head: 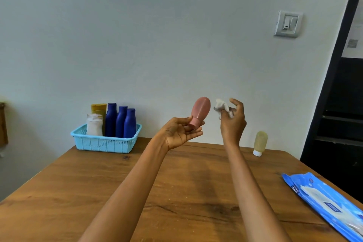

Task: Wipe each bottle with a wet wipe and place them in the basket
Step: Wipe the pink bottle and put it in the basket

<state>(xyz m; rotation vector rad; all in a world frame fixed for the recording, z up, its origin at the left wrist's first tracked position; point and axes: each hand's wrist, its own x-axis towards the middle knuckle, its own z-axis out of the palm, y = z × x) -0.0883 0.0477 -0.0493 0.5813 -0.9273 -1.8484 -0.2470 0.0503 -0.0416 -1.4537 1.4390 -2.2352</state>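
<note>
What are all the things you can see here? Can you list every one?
basket: 1, light blue, far left of table
blue bottles: 3, dark blue, upright in basket
white bottle: 1, in basket, front left
yellow tube: 1, mustard, back of basket
pink bottle: 1, held cap down
pale yellow bottle: 1, stands on its white cap, far right of table
wet wipe: 1, white, crumpled
wipes pack: 1, blue, near right table edge
table: 1, brown wood
wall switch: 1, grey
left hand: pinches pink bottle's cap
right hand: holds wipe
</note>
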